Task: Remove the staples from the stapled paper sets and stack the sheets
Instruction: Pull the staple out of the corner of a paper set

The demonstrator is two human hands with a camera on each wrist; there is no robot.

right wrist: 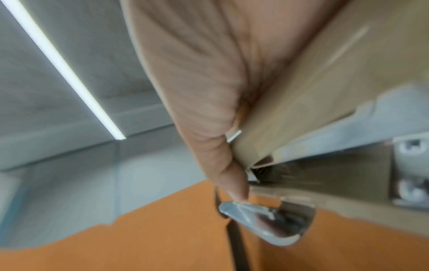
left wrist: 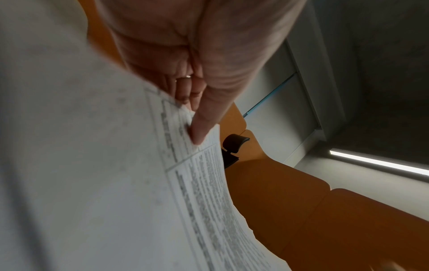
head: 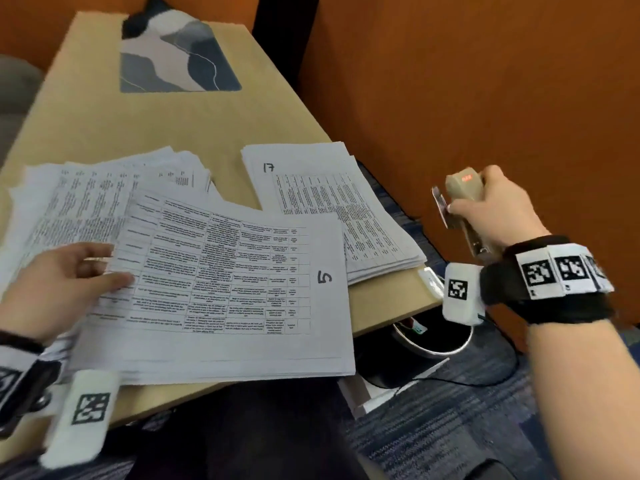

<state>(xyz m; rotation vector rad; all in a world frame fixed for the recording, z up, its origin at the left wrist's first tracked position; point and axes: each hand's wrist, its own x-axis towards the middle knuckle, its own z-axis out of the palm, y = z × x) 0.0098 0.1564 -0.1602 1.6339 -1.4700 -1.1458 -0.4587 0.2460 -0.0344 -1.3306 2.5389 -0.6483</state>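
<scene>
A paper set marked "5" (head: 242, 271) lies at the near edge of the wooden table (head: 207, 126), printed with tables of text. My left hand (head: 69, 275) pinches its left edge, thumb on top and fingers underneath; the left wrist view shows the thumb (left wrist: 204, 124) pressed on the sheets (left wrist: 116, 183). A set marked "17" (head: 329, 202) lies at the right edge of the table. A fanned pile of loose sheets (head: 97, 188) lies to the left. My right hand (head: 491, 209) grips a beige stapler (head: 464, 192) in the air, off the table's right side, also seen close up as the stapler (right wrist: 313, 119).
A grey patterned mat (head: 176, 60) lies at the far end of the table. Orange partition walls (head: 485, 81) stand behind and to the right. A round bin (head: 433, 341) sits on the blue carpet below the table's right corner, with a black cable beside it.
</scene>
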